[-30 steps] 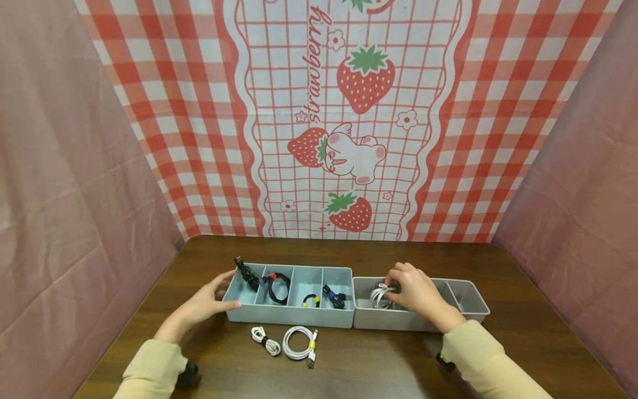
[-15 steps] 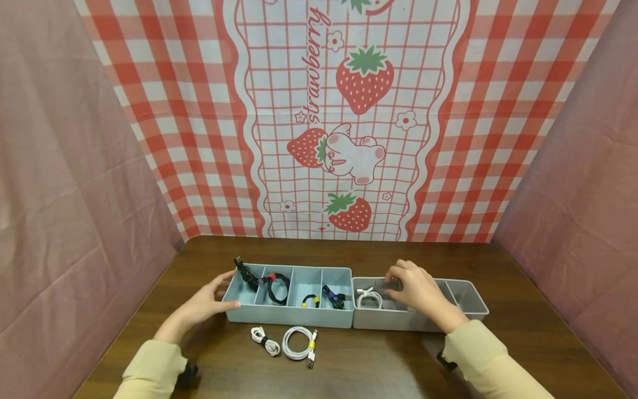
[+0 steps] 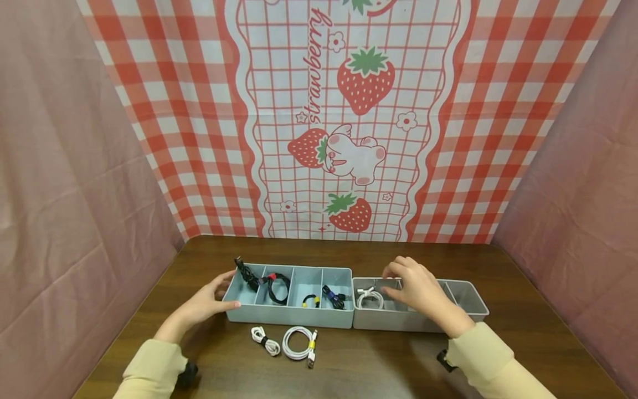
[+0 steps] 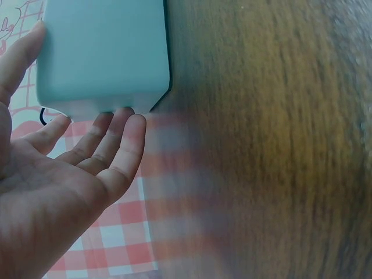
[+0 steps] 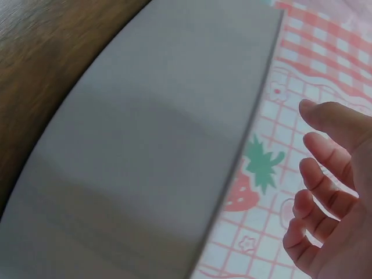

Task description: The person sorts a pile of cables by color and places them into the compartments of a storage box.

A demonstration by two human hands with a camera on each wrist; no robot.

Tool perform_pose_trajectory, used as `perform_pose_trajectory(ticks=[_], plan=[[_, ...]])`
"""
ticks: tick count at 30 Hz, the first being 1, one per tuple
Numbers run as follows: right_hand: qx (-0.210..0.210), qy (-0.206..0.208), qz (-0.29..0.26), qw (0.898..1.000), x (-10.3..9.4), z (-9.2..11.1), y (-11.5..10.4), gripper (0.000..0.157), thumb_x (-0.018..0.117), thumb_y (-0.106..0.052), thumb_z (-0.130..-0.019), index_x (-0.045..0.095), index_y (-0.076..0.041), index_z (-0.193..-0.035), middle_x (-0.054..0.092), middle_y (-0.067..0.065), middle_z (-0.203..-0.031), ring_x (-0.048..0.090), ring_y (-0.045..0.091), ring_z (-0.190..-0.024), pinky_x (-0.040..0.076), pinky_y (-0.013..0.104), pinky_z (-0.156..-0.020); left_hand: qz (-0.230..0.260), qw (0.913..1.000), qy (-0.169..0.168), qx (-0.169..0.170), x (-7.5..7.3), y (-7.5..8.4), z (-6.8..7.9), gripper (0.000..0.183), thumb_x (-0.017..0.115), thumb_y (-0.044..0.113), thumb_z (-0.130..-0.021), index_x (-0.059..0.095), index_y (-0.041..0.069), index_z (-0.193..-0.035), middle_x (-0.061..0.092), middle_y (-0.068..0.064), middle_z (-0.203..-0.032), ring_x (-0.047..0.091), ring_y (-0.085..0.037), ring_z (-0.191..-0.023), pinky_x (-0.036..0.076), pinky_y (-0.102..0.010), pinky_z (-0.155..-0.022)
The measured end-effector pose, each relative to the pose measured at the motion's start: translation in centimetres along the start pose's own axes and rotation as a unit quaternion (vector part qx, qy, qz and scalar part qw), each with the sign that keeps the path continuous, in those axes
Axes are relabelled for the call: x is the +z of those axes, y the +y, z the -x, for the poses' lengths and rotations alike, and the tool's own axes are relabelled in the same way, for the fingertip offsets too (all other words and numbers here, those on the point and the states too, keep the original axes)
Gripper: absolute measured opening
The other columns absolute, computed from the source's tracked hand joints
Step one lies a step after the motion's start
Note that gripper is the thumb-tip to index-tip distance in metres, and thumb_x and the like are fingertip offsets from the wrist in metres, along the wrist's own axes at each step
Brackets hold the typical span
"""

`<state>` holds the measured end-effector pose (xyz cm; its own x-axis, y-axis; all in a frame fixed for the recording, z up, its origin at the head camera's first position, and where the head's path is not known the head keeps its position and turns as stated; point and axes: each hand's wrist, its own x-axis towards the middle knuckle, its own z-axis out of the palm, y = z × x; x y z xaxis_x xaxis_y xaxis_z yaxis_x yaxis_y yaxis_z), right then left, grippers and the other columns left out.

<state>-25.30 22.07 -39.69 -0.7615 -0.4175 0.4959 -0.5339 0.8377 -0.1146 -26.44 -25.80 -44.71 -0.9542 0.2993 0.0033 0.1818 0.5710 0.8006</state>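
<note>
My left hand (image 3: 205,303) touches the left end of the pale blue divided box (image 3: 294,317). In the left wrist view its thumb lies along one side of the box and its relaxed fingertips meet the end wall. My right hand (image 3: 416,285) is over the grey divided box (image 3: 394,320), fingers loosely bent with nothing between them; in the right wrist view the fingers (image 5: 318,174) stand apart from the wall. A coiled white cable (image 3: 370,301) lies in the grey box's leftmost compartment. The hand partly hides the middle compartments.
Bundled black cables (image 3: 247,275), a black cable with a red tie (image 3: 279,288), a short yellow-tied one (image 3: 311,301) and a purple-tied one (image 3: 334,297) occupy the blue box. Two white cables, one black-tied (image 3: 266,341) and one yellow-tied (image 3: 298,343), lie on the brown table (image 3: 359,368).
My right hand has let go of the white cable, now in the grey box's leftmost compartment. The hand has risen slightly from it. My left hand has stayed put.
</note>
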Motion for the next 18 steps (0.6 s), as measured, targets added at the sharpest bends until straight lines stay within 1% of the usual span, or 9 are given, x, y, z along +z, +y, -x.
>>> perform_pose_trajectory(ticks=[4, 9, 13, 18], plan=[[-0.007, 0.013, -0.011, 1.0, -0.5, -0.1, -0.7, 0.03, 0.087, -0.027, -0.065, 0.064, -0.021, -0.084, 0.056, -0.008, -0.083, 0.055, 0.011, -0.077, 0.046, 0.029, -0.06, -0.002, 1.0, -0.001, 0.001, 0.0, 0.0, 0.0, 0.083, 0.074, 0.025, -0.082, 0.025, 0.006, -0.147, 0.041, -0.029, -0.136, 0.048, -0.042, -0.119, 0.045, -0.05, -0.091], [-0.022, 0.032, -0.025, 0.999, -0.9, -0.1, -1.7, 0.029, 0.086, -0.026, -0.066, 0.065, -0.02, -0.084, 0.056, -0.007, -0.082, 0.054, 0.009, -0.076, 0.046, 0.028, -0.061, -0.004, 1.0, 0.0, 0.004, 0.0, 0.0, 0.0, 0.083, 0.074, 0.024, -0.082, 0.026, 0.005, -0.147, 0.041, -0.03, -0.136, 0.048, -0.043, -0.119, 0.045, -0.05, -0.091], [-0.036, 0.046, -0.035, 0.998, -1.1, -0.1, -2.7, 0.027, 0.085, -0.027, -0.067, 0.065, -0.021, -0.085, 0.056, -0.009, -0.082, 0.051, 0.007, -0.076, 0.045, 0.027, -0.062, -0.004, 1.0, -0.001, 0.005, 0.0, 0.0, 0.0, 0.083, 0.074, 0.025, -0.082, 0.025, 0.005, -0.147, 0.041, -0.03, -0.137, 0.047, -0.043, -0.119, 0.045, -0.051, -0.091], [-0.054, 0.061, -0.062, 0.995, -1.2, -0.1, -3.9, 0.029, 0.085, -0.025, -0.067, 0.064, -0.021, -0.086, 0.054, -0.01, -0.082, 0.049, 0.006, -0.075, 0.044, 0.026, -0.062, 0.001, 1.0, 0.0, 0.001, 0.0, 0.1, 0.1, 0.083, 0.074, 0.024, -0.082, 0.025, 0.006, -0.148, 0.04, -0.029, -0.138, 0.047, -0.043, -0.12, 0.044, -0.051, -0.092]])
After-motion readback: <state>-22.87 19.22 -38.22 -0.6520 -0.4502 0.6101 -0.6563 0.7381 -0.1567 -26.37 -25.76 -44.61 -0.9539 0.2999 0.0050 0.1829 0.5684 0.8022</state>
